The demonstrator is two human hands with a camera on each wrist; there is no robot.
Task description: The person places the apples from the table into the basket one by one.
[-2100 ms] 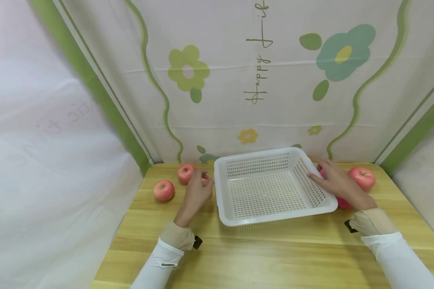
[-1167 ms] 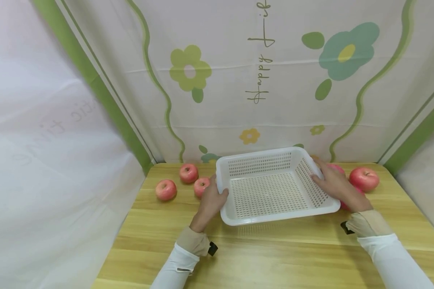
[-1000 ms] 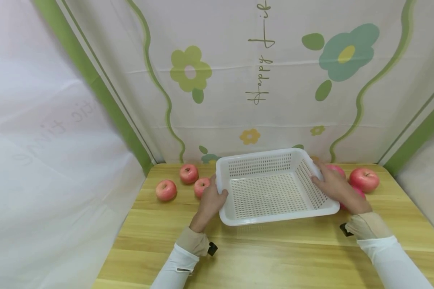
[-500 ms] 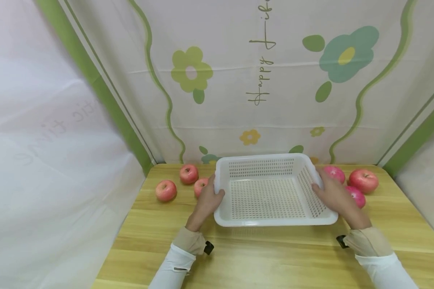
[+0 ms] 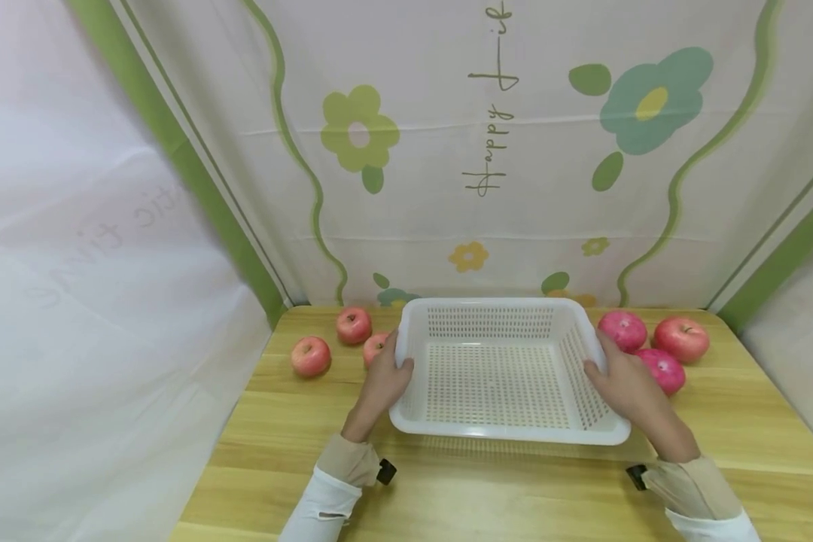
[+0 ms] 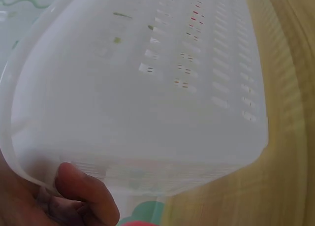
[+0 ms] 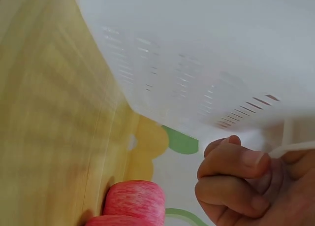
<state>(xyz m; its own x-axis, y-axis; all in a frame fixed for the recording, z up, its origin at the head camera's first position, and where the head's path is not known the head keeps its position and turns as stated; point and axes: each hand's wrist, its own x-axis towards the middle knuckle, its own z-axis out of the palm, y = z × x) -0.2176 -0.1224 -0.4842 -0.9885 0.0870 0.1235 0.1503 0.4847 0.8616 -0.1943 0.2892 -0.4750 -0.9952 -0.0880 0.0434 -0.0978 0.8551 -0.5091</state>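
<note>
A white plastic basket (image 5: 494,384) with slotted walls is held between both hands, with nothing inside it. My left hand (image 5: 383,380) grips its left rim, thumb on the inner side; in the left wrist view, curled fingers (image 6: 88,191) show beneath the rim. The right hand (image 5: 626,380) holds the opposite rim the same way, its fingers (image 7: 231,177) bent under the edge in the right wrist view. Close to the left hand lies an apple (image 5: 374,348), partly hidden by it. Two bright pink round fruits (image 5: 622,330) lie just beyond the right hand.
Two more apples (image 5: 311,357) sit at the left of the wooden table (image 5: 488,504). A larger red apple (image 5: 681,339) is at the far right, beside the pink fruits. A white cloth with printed flowers (image 5: 359,135) hangs behind the table's back edge.
My left hand has gone from beside the apple to the basket's left rim. Between both hands the basket has turned straighter and come toward me, uncovering the pink fruits.
</note>
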